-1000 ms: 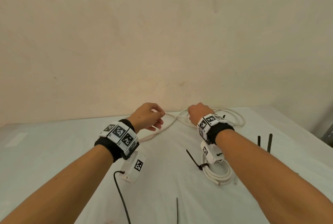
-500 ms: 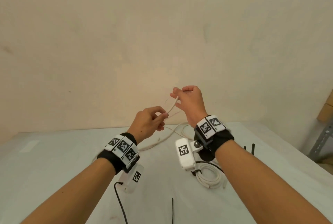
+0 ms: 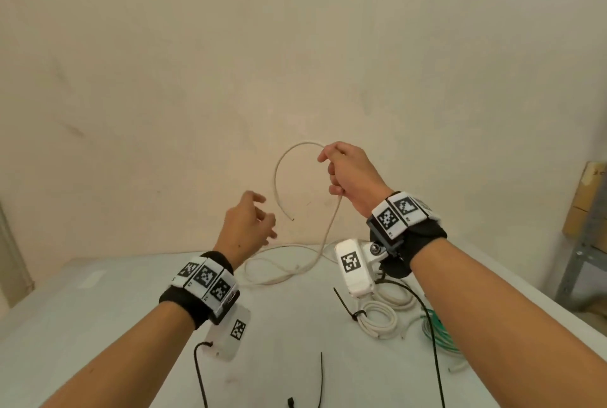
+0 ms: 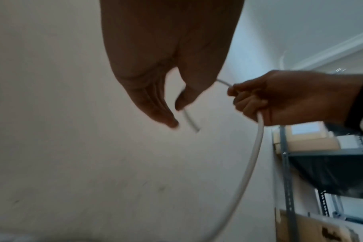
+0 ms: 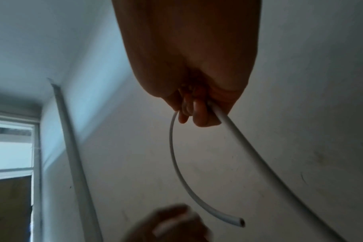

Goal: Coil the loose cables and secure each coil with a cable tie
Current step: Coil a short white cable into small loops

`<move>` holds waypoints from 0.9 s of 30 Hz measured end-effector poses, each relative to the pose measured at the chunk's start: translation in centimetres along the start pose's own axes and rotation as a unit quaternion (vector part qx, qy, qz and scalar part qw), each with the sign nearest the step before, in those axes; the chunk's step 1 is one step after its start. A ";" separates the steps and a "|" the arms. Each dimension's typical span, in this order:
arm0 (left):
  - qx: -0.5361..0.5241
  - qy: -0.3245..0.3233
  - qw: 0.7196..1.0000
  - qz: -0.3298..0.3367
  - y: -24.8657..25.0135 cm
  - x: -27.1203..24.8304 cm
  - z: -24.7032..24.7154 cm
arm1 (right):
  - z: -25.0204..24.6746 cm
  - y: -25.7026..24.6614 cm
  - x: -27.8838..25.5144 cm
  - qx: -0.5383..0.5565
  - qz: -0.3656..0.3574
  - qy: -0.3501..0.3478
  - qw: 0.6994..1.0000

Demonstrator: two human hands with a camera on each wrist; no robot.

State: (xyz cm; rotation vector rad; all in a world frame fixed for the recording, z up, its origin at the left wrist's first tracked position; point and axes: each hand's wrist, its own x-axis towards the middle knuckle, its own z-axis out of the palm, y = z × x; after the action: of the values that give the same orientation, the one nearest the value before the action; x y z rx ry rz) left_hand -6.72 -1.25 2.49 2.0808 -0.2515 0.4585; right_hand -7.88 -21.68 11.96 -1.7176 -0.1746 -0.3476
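Note:
My right hand (image 3: 341,171) is raised in front of the wall and grips a loose white cable (image 3: 279,174). The cable's short end arcs left out of the fist and curls down to a cut tip (image 5: 241,223). Its long part (image 4: 253,155) hangs from the fist down to loops on the white table (image 3: 98,309). My left hand (image 3: 253,227) hovers just left of the free tip with relaxed fingers (image 4: 166,117) and holds nothing. A white cable coil (image 3: 377,319) bound with a black tie lies under my right wrist.
A loose black cable tie (image 3: 321,381) lies near the table's front edge, and green wire (image 3: 437,332) lies at the right. Black camera leads (image 3: 430,342) trail over the table from both wrists. Metal shelving with cardboard boxes (image 3: 588,243) stands at the right, past the table.
My right hand has lifted the cable higher off the table. My left hand has let go of the cable, and the freed end now curls down beside it.

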 end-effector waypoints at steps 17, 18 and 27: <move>-0.394 -0.092 0.907 -0.119 5.9 -1.4 -4.4 | 2.4 1.8 -4.9 -0.056 -0.029 -0.058 0.996; -0.424 -0.085 0.895 -0.115 5.8 -1.5 -4.3 | 2.6 2.3 -4.9 -0.113 -0.037 -0.036 0.992; -0.471 0.041 0.879 -0.059 5.1 -1.7 -3.4 | 6.1 3.2 -7.4 -0.231 -0.116 0.075 0.963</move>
State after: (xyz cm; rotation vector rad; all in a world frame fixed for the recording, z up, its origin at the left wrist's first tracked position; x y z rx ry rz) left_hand -10.87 -1.03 7.33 1.1051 -0.2309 0.2616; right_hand -13.01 -15.72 5.69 -2.1261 -0.1940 -0.7348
